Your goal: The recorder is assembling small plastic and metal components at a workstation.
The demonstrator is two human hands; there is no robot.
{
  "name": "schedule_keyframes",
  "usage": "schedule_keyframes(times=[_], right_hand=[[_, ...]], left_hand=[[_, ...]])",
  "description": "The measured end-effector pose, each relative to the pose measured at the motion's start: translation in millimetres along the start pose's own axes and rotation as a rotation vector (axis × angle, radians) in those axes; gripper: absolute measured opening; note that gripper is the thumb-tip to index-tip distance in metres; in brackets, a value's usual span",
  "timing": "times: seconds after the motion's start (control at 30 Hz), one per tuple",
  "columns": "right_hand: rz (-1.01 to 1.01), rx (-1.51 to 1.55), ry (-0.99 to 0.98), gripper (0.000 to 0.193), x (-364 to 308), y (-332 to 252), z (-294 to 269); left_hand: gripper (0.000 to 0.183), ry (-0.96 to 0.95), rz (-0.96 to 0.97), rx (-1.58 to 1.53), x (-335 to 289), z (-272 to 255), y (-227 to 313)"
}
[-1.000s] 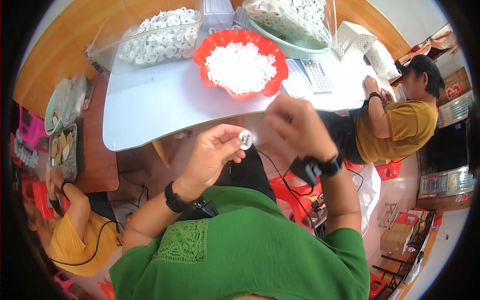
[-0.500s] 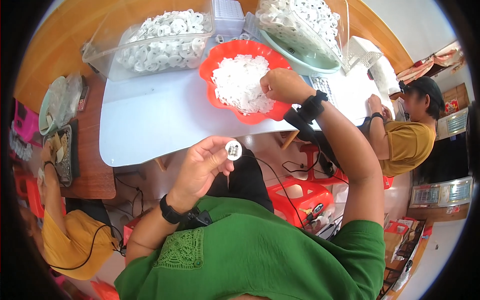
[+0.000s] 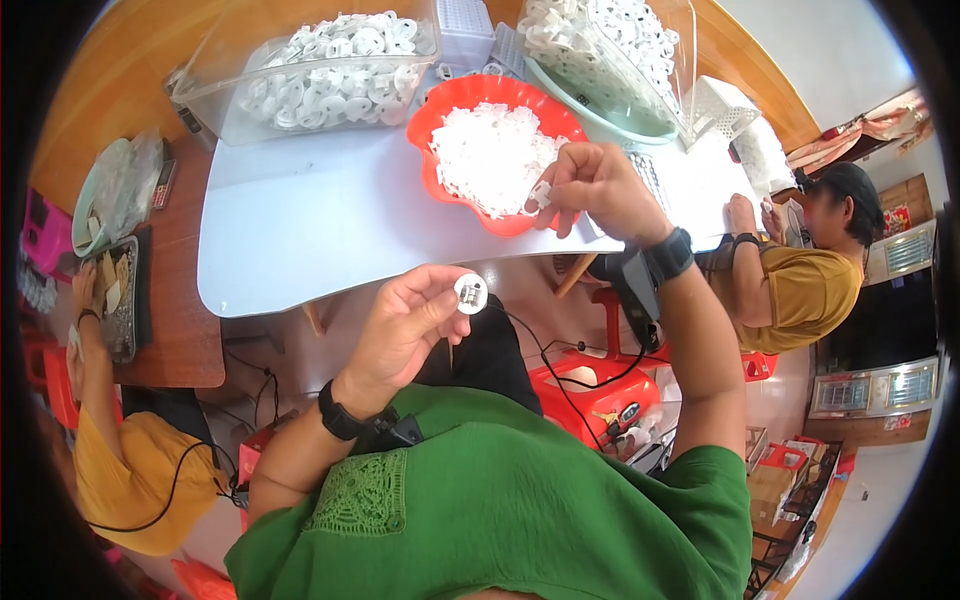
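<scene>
In front of my body, my left hand (image 3: 420, 315) pinches a round white plastic part (image 3: 471, 293) with metal pieces in its middle. Its face is turned toward me. My right hand (image 3: 600, 190) is over the near right rim of a red scalloped bowl (image 3: 425, 165). Between its thumb and forefinger sits a small white plastic piece (image 3: 541, 195). A heap of similar white pieces (image 3: 490, 155) fills the bowl.
A clear bin (image 3: 330, 75) of round white parts stands back left; another tilted bin (image 3: 610, 50) rests over a pale green basin (image 3: 600, 125). Two people in yellow shirts work at either side. A red stool (image 3: 570, 390) stands below the table edge.
My right hand has come up out of the heap and back toward me, now with a small white piece in its fingers. My left hand stays nearly still with the round part.
</scene>
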State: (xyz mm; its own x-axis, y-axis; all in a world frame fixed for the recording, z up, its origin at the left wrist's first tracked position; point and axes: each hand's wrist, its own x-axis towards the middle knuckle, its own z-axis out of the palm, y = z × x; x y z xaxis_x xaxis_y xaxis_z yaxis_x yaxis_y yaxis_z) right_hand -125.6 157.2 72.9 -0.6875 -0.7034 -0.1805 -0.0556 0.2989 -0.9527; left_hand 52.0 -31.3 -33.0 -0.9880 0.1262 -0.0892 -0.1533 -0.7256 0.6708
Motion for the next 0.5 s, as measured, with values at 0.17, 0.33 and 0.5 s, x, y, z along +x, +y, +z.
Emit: schedule_keyframes(times=[0.17,0.33,0.5], right_hand=[[-0.136,-0.087,0.145,0.006,-48.6,-0.4,54.9],[-0.765,-0.643,0.361,0.017,-74.7,21.1,89.4],[-0.847,-0.715,0.409,0.017,-94.6,31.9,101.0]], left_hand=[[0.027,-0.052,0.004,-0.002,-8.3,10.6,-2.0],[0.030,-0.131,-0.013,0.015,-15.6,23.7,-4.3],[0.032,-0.153,-0.015,0.067,-25.8,27.9,-10.0]])
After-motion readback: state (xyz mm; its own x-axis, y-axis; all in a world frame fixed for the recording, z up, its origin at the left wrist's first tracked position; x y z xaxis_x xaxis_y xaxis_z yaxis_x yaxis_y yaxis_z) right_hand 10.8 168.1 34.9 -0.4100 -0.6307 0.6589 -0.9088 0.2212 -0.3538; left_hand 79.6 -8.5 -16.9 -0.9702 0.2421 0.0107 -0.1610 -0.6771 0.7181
